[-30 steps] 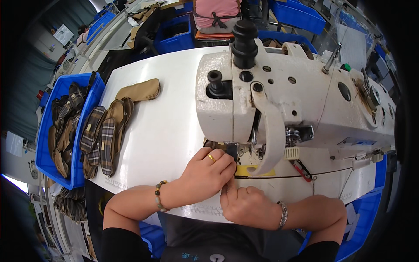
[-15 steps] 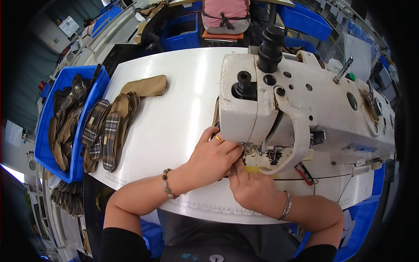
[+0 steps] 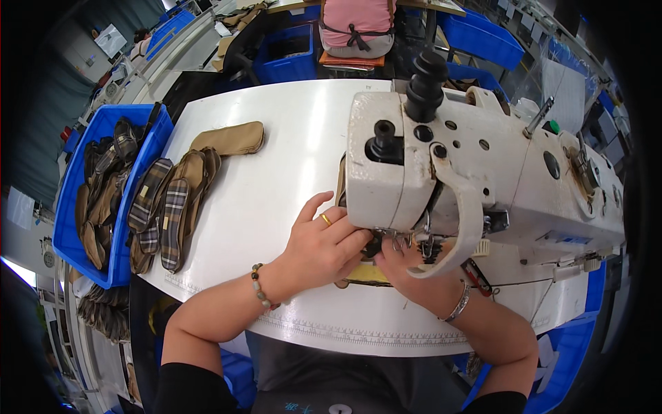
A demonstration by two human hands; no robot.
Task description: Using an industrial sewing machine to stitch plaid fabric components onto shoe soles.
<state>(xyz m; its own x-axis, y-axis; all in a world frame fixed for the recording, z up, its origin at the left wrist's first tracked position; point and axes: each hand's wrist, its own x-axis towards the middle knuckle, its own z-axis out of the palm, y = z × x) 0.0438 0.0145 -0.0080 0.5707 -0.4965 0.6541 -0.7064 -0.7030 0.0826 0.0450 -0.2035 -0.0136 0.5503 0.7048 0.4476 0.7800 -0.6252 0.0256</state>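
White metal right up against my knuckles: that's the sewing machine (image 3: 383, 186) head, and both hands are crammed in at its needle end. Left hand (image 3: 324, 248) comes in from the lower left, back facing up, wrist low, fingers bent toward the needle, with the outermost finger sticking up apart from the rest. Right hand (image 3: 417, 276) reaches in from the other side, partly behind the curved white lever (image 3: 471, 228), fingers lying close together. Can't tell if either one is really pinching, since the tips get lost in the dark stuff by the needle. The tan-edged fabric piece (image 3: 341, 181) is mostly hidden by the machine head and my left hand; just a strip shows beside the head.

Writing-wise: a ruler scale (image 3: 372, 339) printed along the near table edge, marks too fine to read, light blue lettering (image 3: 298, 408) on my dark apron (image 3: 317, 376), a bluish plate (image 3: 569, 236) on the machine's side, and a small pale tag (image 3: 166, 222) on one of the plaid pieces (image 3: 176, 238).

As for elbow room, there's a wide stretch of white tabletop (image 3: 272, 165) between the plaid pile and my left hand. Blue bin (image 3: 122, 241) sits along the left edge. Right side's tighter, with a red-and-black tool (image 3: 476, 276) lying just beside my right hand.
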